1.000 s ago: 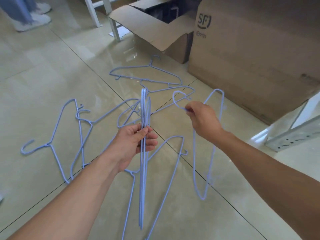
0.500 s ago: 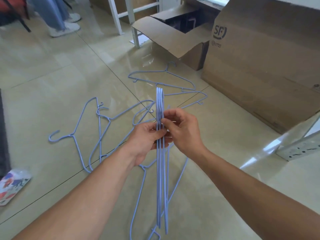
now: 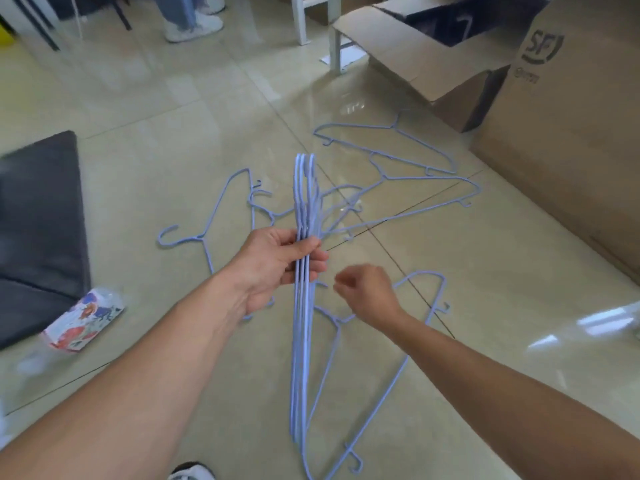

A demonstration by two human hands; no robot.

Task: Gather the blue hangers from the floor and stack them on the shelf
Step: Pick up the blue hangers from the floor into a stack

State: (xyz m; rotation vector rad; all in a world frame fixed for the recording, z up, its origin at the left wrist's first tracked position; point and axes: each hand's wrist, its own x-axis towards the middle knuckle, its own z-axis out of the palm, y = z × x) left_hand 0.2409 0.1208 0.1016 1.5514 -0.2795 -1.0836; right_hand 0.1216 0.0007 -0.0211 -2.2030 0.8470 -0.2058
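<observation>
My left hand point(image 3: 277, 265) grips a bunch of several blue hangers point(image 3: 302, 341), held edge-on and upright above the floor. My right hand point(image 3: 367, 296) hovers just right of the bunch, fingers curled, with nothing in it. Directly under it a blue hanger point(image 3: 415, 341) lies on the tiles. Further blue hangers lie scattered on the floor: one at the left point(image 3: 211, 220), one near the boxes point(image 3: 391, 147) and one beside it point(image 3: 433, 199). No shelf is in view.
A large cardboard box point(image 3: 568, 140) stands at the right, an open smaller box point(image 3: 426, 53) behind it. A dark grey mat point(image 3: 38, 230) and a patterned packet point(image 3: 83, 317) lie at the left. White furniture legs point(image 3: 301, 19) and a person's shoes point(image 3: 194, 26) are at the back.
My right hand has let go of the hanger it added to the bunch and dropped lower right, away from it. The view has shifted, bringing the mat into sight.
</observation>
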